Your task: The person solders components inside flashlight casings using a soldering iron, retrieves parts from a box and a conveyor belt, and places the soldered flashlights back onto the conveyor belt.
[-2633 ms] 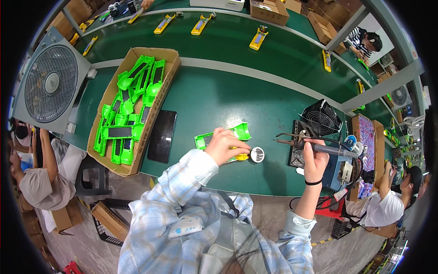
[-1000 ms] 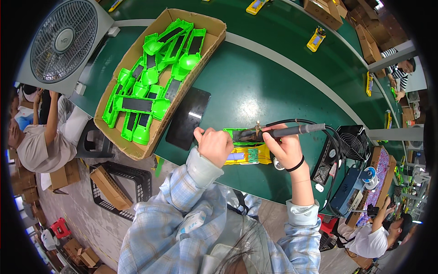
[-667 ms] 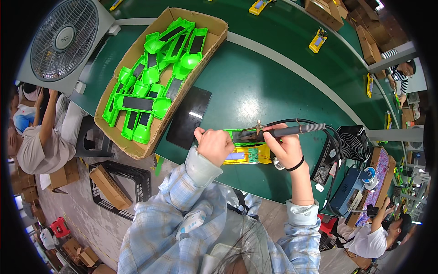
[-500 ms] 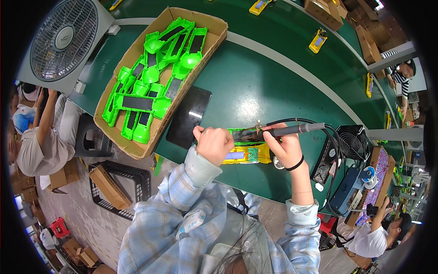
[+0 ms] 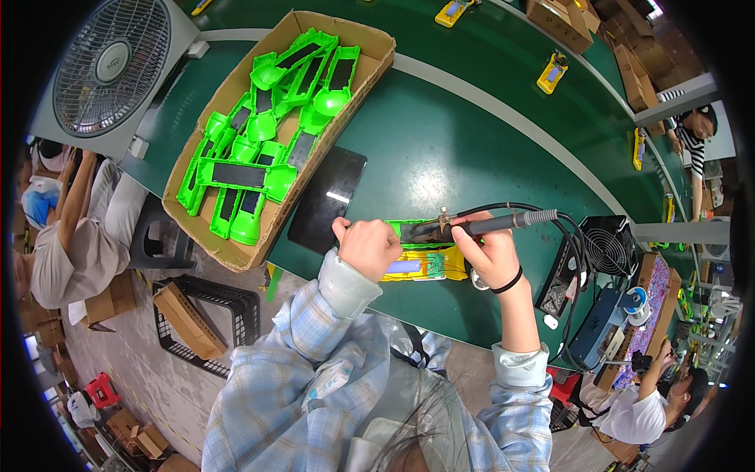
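My right hand grips a dark soldering iron by its handle, with the tip pointing left. The tip end lies over a bright green plastic housing on the table. At that housing's left end my left hand is closed, thumb and fingers pressed together; what they pinch is hidden. Just below, on the near side, lies a yellow housing holding a violet-blue battery cell and a small green circuit board.
Left of my hands a cardboard box holds several green housings with dark panels. Beside it lies a black tablet-like device. A black fan, a blue soldering station and a solder spool stand at right. Cables hang from the iron.
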A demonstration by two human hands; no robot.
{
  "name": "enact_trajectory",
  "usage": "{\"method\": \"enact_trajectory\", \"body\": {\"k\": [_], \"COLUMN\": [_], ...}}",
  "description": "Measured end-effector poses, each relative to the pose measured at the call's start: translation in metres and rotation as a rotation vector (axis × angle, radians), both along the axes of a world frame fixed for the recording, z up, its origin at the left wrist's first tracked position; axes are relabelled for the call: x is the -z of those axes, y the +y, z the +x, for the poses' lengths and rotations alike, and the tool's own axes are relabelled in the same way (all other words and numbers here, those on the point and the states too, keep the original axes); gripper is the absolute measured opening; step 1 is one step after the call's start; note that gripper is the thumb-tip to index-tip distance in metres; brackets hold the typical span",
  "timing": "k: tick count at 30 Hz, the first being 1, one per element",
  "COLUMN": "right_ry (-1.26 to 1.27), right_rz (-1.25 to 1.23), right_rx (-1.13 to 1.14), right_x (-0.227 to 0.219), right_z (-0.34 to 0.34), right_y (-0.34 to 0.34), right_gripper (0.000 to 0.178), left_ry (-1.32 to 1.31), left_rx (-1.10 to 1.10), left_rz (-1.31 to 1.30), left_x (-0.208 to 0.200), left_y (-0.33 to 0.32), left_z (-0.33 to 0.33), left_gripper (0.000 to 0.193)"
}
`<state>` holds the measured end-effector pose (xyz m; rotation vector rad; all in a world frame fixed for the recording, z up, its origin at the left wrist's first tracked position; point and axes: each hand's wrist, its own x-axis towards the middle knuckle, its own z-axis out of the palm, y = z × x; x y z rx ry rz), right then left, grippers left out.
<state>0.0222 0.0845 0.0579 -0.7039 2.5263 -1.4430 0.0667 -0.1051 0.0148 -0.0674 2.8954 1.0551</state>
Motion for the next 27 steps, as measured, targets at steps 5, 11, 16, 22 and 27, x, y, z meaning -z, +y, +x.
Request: {"method": "enact_trajectory", "body": {"k": [5, 11, 16, 22, 27], "right_ry": [-0.021, 0.008, 0.001, -0.042, -0.017], "right_rz": [0.005, -0.013, -0.013, 0.013, -0.003], "right_rx": [0.005, -0.007, 0.0, 0.005, 0.009], "right_x": [-0.002, 0.001, 0.004, 0.008, 0.01], "right_z": [0.0, 0.0, 0.001, 0.001, 0.002], "right_y": [-0.001, -0.001, -0.002, -0.003, -0.001], "right_gripper": [0.023, 0.022, 0.022, 0.022, 0.021], "left_ry": [-0.097, -0.114, -0.101, -0.13, -0.122], "left_rx": [0.019, 0.031, 0.043, 0.039, 0.036], "left_rz": [-0.032, -0.046, -0.057, -0.046, -0.046], "left_x": [0.0, -0.002, 0.003, 0.001, 0.0], "left_y": [0.0, 0.001, -0.001, 0.0, 0.0], "left_z": [-0.003, -0.007, -0.007, -0.009, -0.008], "left_gripper": [0.009, 0.008, 0.005, 0.01, 0.011]}}
